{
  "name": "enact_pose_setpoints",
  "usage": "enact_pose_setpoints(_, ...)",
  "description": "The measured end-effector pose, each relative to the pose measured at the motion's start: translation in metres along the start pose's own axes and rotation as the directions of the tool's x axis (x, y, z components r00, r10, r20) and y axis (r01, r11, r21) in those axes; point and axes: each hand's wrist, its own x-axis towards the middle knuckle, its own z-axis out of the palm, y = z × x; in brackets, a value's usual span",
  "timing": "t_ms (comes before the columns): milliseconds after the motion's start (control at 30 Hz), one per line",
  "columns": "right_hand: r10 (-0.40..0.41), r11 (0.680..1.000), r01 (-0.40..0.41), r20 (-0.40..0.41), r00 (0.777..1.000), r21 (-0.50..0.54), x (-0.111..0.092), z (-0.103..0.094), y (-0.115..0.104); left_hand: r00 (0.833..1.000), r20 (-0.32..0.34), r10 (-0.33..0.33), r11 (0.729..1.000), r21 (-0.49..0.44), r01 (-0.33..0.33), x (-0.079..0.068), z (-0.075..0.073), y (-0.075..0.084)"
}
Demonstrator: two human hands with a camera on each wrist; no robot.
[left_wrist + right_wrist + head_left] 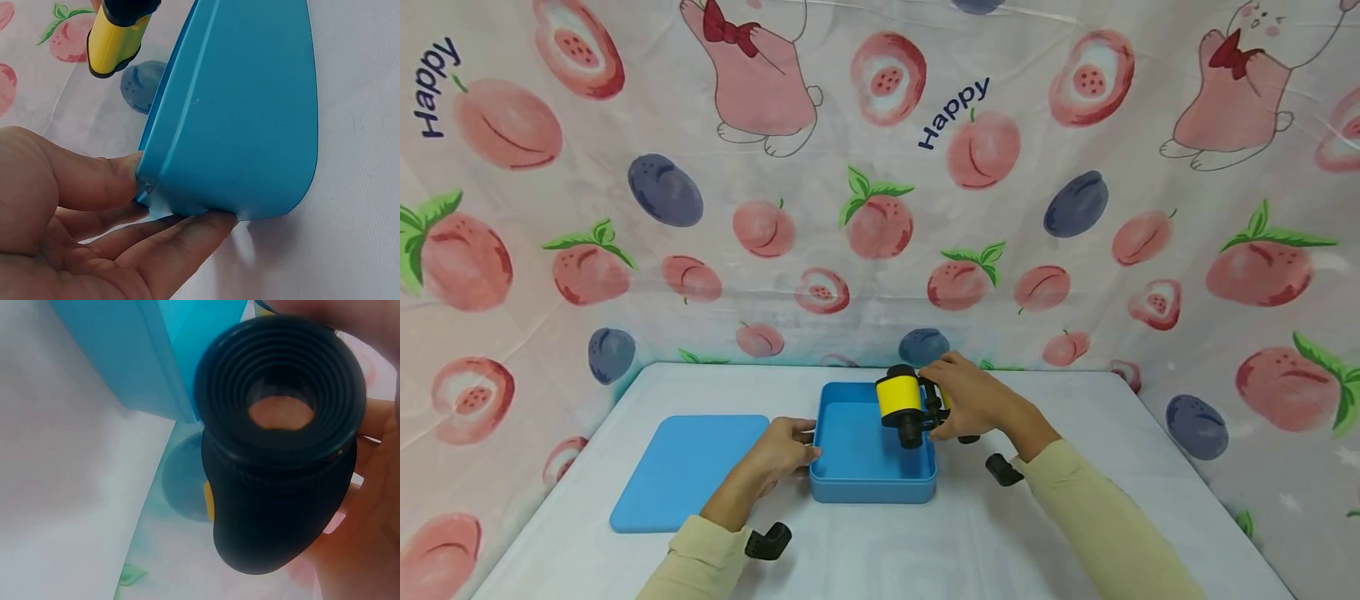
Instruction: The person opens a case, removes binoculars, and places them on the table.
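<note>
Yellow-and-black binoculars point(898, 400) are in my right hand point(973, 396), which grips them over the right side of a blue box point(874, 492). In the right wrist view a black eyepiece point(281, 456) fills the middle, with fingers behind it. My left hand point(786, 454) holds the box at its left side. The left wrist view shows the thumb point(100, 181) at the rim and the other fingers along the outer wall. The box stands without its cover, and its blue floor shows in the head view.
A flat blue lid point(688, 471) lies on the white table point(1000, 550) to the left of the box. Behind the table hangs a cloth point(820, 200) printed with fruit. Small black devices point(768, 542) sit at both wrists.
</note>
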Motion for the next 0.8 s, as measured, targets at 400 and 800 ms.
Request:
enact_pose_setpoints(400, 0.039, 0.999, -0.039, -0.011, 0.999, -0.007, -0.008, -0.003, 0.014, 1.0, -0.001, -0.011, 1.0, -0.006, 0.011, 0.0, -0.001, 0.0)
enact_pose_setpoints(800, 0.057, 0.997, -0.059, -0.03, 0.998, -0.042, -0.018, -0.002, 0.026, 1.0, 0.001, -0.002, 1.0, -0.004, 0.002, -0.001, 0.001, 0.0)
